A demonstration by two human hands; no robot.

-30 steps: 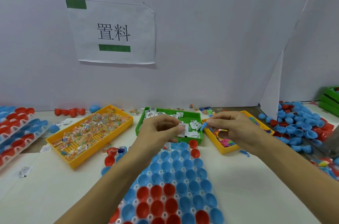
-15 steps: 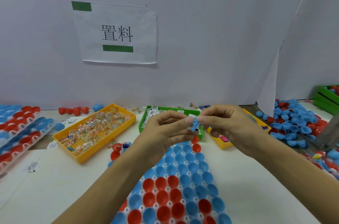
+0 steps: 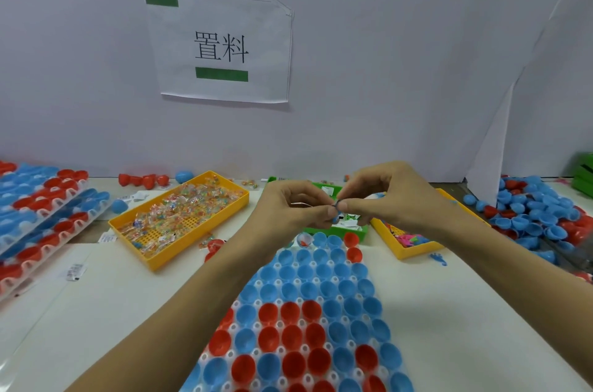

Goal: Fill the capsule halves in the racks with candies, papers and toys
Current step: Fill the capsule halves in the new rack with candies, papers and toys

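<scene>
A rack of blue and red capsule halves lies in front of me. Above its far end my left hand and my right hand meet fingertip to fingertip, both pinching a small blue toy with a bit of white paper. Behind the hands stand a yellow tray of wrapped candies, a green tray of folded papers, mostly hidden, and a yellow tray of small toys. One far capsule half holds a small item.
More filled racks are stacked at the left edge. Loose blue and red capsule halves are heaped at the right. Red halves and a blue one lie by the back wall. A tiny blue toy lies beside the toy tray.
My hands have come together from slightly apart and now pinch the blue toy jointly. The camera has tilted so more of the rack shows below.
</scene>
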